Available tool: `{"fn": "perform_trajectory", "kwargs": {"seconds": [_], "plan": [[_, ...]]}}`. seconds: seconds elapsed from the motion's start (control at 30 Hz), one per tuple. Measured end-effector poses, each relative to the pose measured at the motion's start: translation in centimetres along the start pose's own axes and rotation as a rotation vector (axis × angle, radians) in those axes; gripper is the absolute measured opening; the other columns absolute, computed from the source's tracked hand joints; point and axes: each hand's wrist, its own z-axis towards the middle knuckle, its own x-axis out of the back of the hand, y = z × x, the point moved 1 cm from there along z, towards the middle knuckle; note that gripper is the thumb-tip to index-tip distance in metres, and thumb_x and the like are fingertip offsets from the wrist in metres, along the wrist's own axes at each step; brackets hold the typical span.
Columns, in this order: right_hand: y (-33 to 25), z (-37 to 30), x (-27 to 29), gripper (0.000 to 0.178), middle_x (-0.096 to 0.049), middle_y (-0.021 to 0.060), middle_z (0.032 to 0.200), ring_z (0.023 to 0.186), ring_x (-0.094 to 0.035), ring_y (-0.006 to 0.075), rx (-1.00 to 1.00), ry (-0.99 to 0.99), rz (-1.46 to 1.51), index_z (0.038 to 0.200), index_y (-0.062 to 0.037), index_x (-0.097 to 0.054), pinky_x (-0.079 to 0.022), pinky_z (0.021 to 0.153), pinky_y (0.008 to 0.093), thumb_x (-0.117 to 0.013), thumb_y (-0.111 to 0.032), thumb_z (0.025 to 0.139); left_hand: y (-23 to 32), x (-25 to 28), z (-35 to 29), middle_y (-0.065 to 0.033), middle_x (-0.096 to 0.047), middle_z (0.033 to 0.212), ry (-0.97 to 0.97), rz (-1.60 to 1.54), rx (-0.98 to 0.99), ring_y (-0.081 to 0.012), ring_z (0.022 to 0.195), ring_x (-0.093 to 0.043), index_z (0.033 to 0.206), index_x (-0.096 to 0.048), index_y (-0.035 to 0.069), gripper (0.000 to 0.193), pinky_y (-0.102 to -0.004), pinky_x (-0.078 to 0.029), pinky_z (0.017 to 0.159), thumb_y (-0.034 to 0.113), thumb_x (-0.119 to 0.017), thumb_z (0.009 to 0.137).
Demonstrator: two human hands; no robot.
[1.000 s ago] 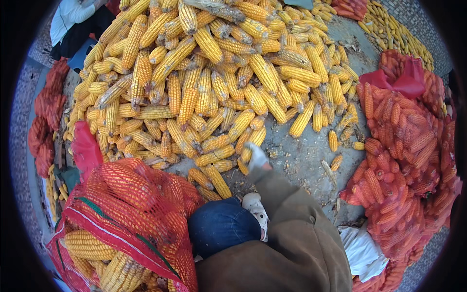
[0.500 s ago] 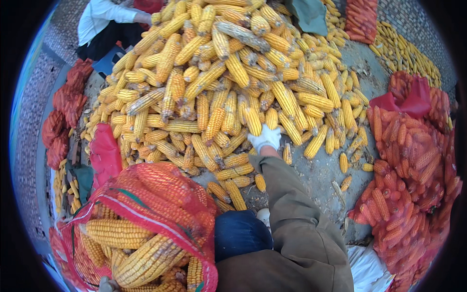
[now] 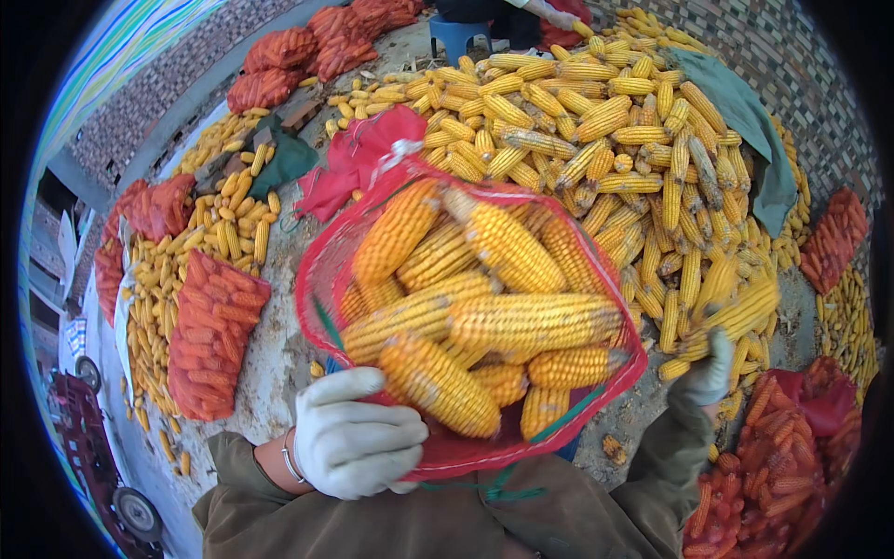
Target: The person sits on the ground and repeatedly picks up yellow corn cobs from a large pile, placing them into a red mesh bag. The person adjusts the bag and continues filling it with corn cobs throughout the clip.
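Note:
A red mesh bag (image 3: pixel 326 252) stands open in front of me, filled with several yellow corn cobs (image 3: pixel 535 321). My left hand (image 3: pixel 358 433), in a white glove, is closed on the near left part of the bag's rim. To the right of the bag, my gloved right hand (image 3: pixel 705 373) is closed around a corn cob (image 3: pixel 748 309), blurred by motion. Another cob seems to lie against it, but I cannot tell whether it is held too. Beyond the bag rises a large heap of corn cobs (image 3: pixel 605 121).
Full red mesh sacks (image 3: pixel 219 335) stand at left, with others (image 3: pixel 782 466) at lower right. A green cloth (image 3: pixel 745 130) lies over the heap's right side. At the back, a person's hand (image 3: pixel 562 17) reaches toward the heap near a blue stool (image 3: pixel 456 37). A dark red vehicle (image 3: pixel 98 456) shows at far left.
My view has swung left. My right hand has come back from the heap with corn. My left hand now shows on the bag's rim, and the bag sits more centrally.

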Motion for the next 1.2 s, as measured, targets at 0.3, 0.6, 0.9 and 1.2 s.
{"fn": "perform_trajectory", "kwargs": {"seconds": [0.3,0.6,0.9,1.2], "plan": [[-13.0,-8.7,-30.0,0.054,-0.055,0.0260,0.123,0.108,-0.059,0.0396,0.605,-1.260,-1.722,0.115,-0.0160,-0.071,-0.051,0.091,0.0486,-0.080,-0.034,0.064,3.6,2.6,-0.5,0.0051,-0.050,0.069,0.139,0.414,-0.154,-0.0156,0.071,-0.057,0.093,-0.068,0.009,0.020,-0.0243,-0.050,0.059,0.011,-0.072,0.074],[-5.7,-11.2,-35.2,0.075,-0.046,0.0302,0.142,0.123,-0.053,0.0477,0.721,-1.250,-1.371,0.139,-0.0168,-0.056,-0.047,0.103,0.0497,-0.076,-0.051,0.076,2.4,2.8,0.0,0.0043,-0.047,0.065,0.151,0.441,-0.275,-0.0102,0.055,-0.049,0.095,-0.066,0.002,0.025,-0.0298,-0.057,0.075,0.022,-0.076,0.085],[-6.9,-14.3,-30.2,0.066,-0.062,0.0120,0.105,0.092,-0.066,0.0300,0.693,-1.255,-1.573,0.139,-0.0033,-0.054,-0.053,0.074,0.0426,-0.072,-0.038,0.085,1.4,3.9,-1.4,0.0037,-0.049,0.065,0.262,0.436,-0.244,-0.0146,0.066,-0.056,0.087,-0.068,0.003,0.023,-0.0258,-0.054,0.072,0.021,-0.080,0.079],[-6.5,-14.1,-28.1,0.044,-0.065,0.0102,0.103,0.079,-0.069,0.0269,0.537,-1.177,-1.482,0.128,-0.0057,-0.063,-0.055,0.063,0.0391,-0.068,-0.028,0.090,0.3,2.3,1.1,0.0026,-0.048,0.074,0.196,0.390,-0.226,-0.0171,0.072,-0.055,0.104,-0.067,0.003,0.037,-0.0322,-0.053,0.067,0.031,-0.083,0.084]]}}
